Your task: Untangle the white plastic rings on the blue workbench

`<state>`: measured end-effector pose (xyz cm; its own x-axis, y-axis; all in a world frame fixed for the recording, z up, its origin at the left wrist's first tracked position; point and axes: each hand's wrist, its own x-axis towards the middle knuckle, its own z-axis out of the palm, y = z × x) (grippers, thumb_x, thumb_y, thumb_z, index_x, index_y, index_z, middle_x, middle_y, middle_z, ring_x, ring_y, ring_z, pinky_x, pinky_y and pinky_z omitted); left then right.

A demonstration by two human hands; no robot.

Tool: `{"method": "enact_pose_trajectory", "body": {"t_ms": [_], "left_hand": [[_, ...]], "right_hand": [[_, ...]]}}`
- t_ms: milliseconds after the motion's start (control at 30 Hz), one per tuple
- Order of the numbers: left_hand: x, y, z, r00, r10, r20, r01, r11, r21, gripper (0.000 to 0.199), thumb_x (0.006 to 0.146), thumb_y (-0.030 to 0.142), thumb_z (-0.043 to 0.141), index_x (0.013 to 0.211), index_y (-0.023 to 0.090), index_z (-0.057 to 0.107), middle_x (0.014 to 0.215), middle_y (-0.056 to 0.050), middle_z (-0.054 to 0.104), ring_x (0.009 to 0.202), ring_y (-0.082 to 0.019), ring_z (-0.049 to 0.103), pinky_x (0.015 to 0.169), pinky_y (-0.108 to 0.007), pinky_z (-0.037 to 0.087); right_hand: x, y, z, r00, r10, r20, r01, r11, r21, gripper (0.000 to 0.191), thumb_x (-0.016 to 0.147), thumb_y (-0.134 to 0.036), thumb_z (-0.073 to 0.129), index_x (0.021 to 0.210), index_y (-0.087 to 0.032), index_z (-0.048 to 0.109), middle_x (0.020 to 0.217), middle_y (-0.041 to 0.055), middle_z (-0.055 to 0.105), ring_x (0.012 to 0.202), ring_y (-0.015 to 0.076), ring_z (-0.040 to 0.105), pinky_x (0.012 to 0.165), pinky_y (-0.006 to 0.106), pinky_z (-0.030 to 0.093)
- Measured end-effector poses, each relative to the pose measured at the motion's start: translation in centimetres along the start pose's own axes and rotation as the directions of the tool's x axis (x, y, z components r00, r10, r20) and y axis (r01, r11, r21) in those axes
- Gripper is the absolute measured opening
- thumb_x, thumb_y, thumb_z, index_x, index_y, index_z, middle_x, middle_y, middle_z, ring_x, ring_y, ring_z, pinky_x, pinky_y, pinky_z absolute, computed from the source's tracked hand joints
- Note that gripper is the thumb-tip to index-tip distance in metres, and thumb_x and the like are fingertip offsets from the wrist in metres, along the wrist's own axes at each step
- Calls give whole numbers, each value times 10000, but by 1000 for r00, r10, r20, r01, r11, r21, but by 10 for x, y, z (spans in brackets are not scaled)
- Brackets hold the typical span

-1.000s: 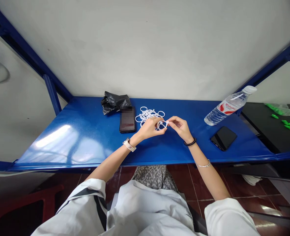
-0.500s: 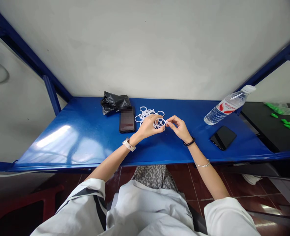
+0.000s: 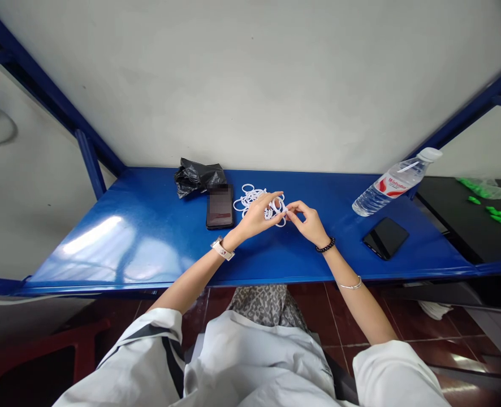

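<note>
A pile of thin white cord loops [image 3: 250, 196] lies on the blue table, partly hidden behind my left hand. My left hand [image 3: 257, 217] is at the pile's near side, its thumb and forefinger spread apart around one white cord loop [image 3: 279, 204]. Its thumb tip comes close to the fingertips of my other hand. With thumb and forefinger pinched together, my right hand [image 3: 307, 220] grips that loop at its right end. The exact contact between the left fingers and the loop is too small to make out.
A phone [image 3: 219, 208] and a crumpled black plastic bag [image 3: 197, 176] are to the left on the blue table [image 3: 148, 226]. On the right are a tilted water bottle [image 3: 388, 186] and a dark phone [image 3: 385, 238]. Green pieces [image 3: 497, 215] lie on a black surface beyond.
The fingers of my left hand have spread wider, the forefinger lifting away from the thumb. The loop has shifted slightly; my right hand still pinches it in nearly the same place.
</note>
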<state>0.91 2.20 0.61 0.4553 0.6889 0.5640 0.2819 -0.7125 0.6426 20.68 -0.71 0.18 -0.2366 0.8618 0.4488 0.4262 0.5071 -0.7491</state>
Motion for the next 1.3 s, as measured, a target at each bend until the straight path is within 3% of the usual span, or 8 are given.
{"method": "enact_pose_trajectory", "body": {"t_ms": [200, 400, 700, 833, 1300], "left_hand": [[2, 0, -3, 997, -62, 40, 64, 996, -55, 501, 931, 472, 602, 1353, 212, 534, 1095, -103, 678, 982, -218, 634, 847, -360, 544], [4, 2, -5, 991, -105, 83, 118, 979, -164, 505, 911, 494, 624, 1336, 227, 561, 1249, -116, 662, 1119, -244, 636, 883, -371, 561], [3, -1, -3, 982, -150, 119, 189, 854, -486, 609, 830, 492, 722, 1322, 178, 546, 1273, -159, 662, 1162, -255, 653, 957, -381, 560], [4, -3, -2, 978, -148, 148, 206, 813, -544, 617, 807, 513, 738, 1301, 191, 554, 1310, -170, 639, 1191, -267, 641, 959, -391, 558], [4, -5, -3, 987, -136, 90, 162, 750, -641, 505, 731, 338, 844, 1159, 185, 623, 1217, -141, 689, 1102, -266, 671, 894, -369, 534]], "right_hand": [[0, -2, 0, 1000, -19, -2, 19, 1000, -24, 260, 959, -496, 558, 948, -243, 615, 767, 22, 701, 707, 197, 679, 698, 342, 568], [-1, -4, -1, 1000, -20, 3, 20, 999, -24, 278, 955, -516, 559, 906, -244, 595, 747, 18, 692, 685, 194, 675, 668, 332, 563], [-2, -3, -1, 1000, -5, 0, 5, 1000, 15, 274, 954, -509, 570, 882, -244, 569, 732, 13, 686, 678, 194, 680, 662, 330, 551], [-2, -2, 0, 1000, 5, -16, -4, 999, 42, 286, 948, -519, 578, 894, -239, 564, 729, 11, 691, 676, 190, 687, 672, 331, 556], [-2, -3, -2, 999, -24, -21, 25, 998, 56, 270, 964, -500, 563, 909, -236, 555, 719, 7, 683, 667, 180, 689, 662, 310, 552]]}}
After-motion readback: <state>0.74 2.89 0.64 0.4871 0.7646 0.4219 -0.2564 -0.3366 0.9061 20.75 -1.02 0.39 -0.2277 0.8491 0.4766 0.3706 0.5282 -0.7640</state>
